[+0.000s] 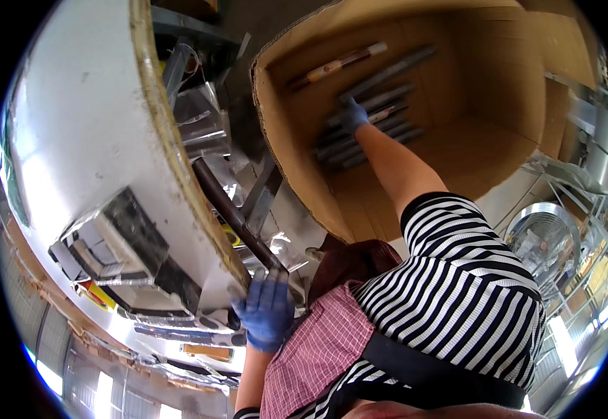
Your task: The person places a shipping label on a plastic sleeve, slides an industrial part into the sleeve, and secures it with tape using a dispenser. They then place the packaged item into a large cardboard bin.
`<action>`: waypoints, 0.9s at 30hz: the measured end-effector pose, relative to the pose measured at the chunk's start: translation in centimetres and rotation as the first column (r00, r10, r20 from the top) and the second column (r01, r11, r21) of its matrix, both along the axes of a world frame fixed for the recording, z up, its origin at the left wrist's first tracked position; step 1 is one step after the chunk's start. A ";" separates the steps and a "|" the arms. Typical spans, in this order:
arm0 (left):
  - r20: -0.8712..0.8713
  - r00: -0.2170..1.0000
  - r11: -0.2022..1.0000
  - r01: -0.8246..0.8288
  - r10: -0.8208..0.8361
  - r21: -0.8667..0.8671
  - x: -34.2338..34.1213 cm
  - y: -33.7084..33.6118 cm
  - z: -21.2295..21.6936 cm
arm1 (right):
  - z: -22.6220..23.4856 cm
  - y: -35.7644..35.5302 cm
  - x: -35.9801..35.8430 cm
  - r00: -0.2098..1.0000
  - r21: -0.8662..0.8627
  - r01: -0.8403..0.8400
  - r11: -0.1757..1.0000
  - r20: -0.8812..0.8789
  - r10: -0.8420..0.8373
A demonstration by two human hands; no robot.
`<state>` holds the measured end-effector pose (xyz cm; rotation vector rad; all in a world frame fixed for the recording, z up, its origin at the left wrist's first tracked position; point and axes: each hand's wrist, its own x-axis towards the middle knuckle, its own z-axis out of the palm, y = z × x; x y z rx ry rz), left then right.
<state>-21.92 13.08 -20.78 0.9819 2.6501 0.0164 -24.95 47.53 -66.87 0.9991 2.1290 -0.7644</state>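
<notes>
My right hand (354, 116), in a blue glove, reaches deep into a large cardboard box (499, 105). It is over several long, dark, slender packs (370, 143) lying side by side on the box's bottom. One dark pack (391, 72) slants away right by its fingertips; blur hides whether the fingers grip it. A single pack with an orange and white label (339, 66) lies apart near the box's far left wall. My left hand (267, 307), also gloved in blue, rests at the edge of the white table (87, 105), its fingers stretched out and holding nothing.
On the table stands an open box-shaped holder (133, 258) with dark sides. Clear plastic film (202, 119) and metal frame bars (262, 195) fill the gap between table and box. A round metal fan (543, 241) stands at the right.
</notes>
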 end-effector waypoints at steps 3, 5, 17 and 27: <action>-0.035 0.997 0.998 0.061 -0.062 -0.020 -0.3 -0.5 -0.2 | -4.6 -2.2 -6.6 0.998 -0.059 0.028 0.998 -0.061 -0.031; -0.033 0.997 0.997 0.073 -0.074 -0.040 1.0 -2.0 -0.2 | -6.3 -3.6 -10.5 0.990 -0.099 0.120 0.988 -0.057 -0.126; -0.005 0.988 0.988 0.152 -0.152 -0.029 -1.3 -2.3 0.2 | -9.2 -1.9 -6.6 0.954 -0.208 0.246 0.947 -0.118 -0.274; -0.013 0.993 0.993 0.117 -0.117 -0.013 0.9 -1.2 0.5 | -11.8 -2.3 -7.2 0.734 -0.361 0.610 0.705 -0.076 -0.675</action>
